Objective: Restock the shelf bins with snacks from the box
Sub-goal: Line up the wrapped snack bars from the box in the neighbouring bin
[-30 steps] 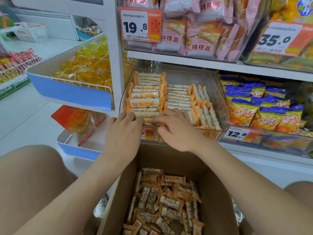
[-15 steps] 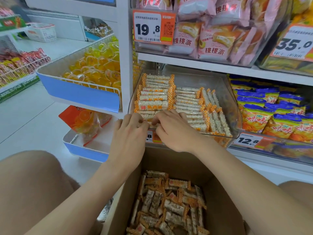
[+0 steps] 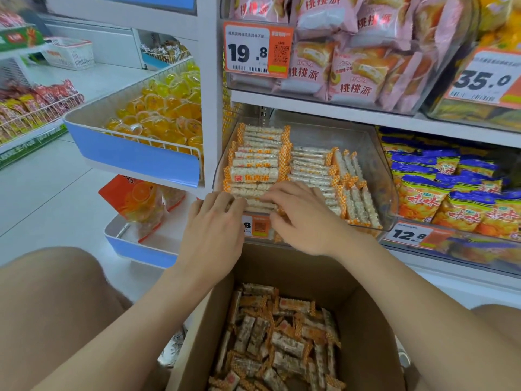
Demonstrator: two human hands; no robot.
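A clear plastic shelf bin [image 3: 377, 153] holds neat rows of white snack bars with orange wrapper ends [image 3: 262, 162]. My left hand [image 3: 214, 230] and my right hand [image 3: 304, 218] rest side by side at the bin's front edge, fingers curled onto a small stack of bars [image 3: 255, 200] there. Whether they grip the bars or only press on them is unclear. Below my forearms stands an open cardboard box [image 3: 366, 320] with several loose bars of the same kind [image 3: 279, 340] heaped inside.
A blue-fronted wire basket of yellow jelly cups [image 3: 158, 119] sticks out at left. Pink pastry packs [image 3: 352, 57] fill the shelf above, blue and orange chip bags [image 3: 456, 193] the bin to the right. My bare knees flank the box on the white floor.
Both hands stay at the bin's front on the snack bars, fingers shifting slightly. The view has shifted, so the shelf sits further right and lower in frame.
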